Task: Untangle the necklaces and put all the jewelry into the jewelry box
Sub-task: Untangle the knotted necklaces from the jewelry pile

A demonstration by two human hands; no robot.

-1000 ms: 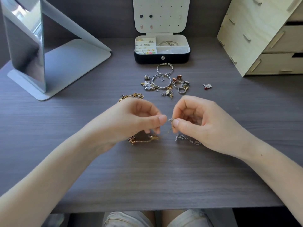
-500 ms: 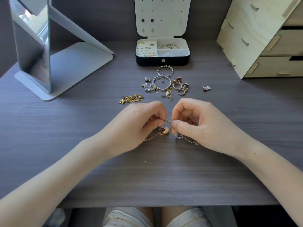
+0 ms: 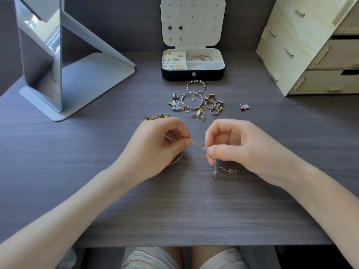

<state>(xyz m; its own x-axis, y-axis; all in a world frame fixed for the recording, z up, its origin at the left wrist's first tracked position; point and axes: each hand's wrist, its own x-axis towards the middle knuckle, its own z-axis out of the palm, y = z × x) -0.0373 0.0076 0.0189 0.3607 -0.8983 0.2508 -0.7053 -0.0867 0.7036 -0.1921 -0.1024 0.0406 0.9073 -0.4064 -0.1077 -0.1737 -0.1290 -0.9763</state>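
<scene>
We have drawn our left hand [image 3: 155,146] and right hand [image 3: 239,148] apart, so the thin gold chain necklace [image 3: 196,146], bunched between nearly touching fingers [image 3: 212,150] a moment ago, now stretches in two strands across the gap, and its reddish-gold pendant has slipped out of sight.

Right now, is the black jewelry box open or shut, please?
Open: the black jewelry box has its white lid upright, compartments showing.

One wide-angle camera, worn on the head, is looking forward and down over the bench [image 3: 194,210], hovering near the left hand [image 3: 155,146] and right hand [image 3: 239,150] at centre and reaching as far as the jewelry box [image 3: 193,74] at the back edge.
</scene>
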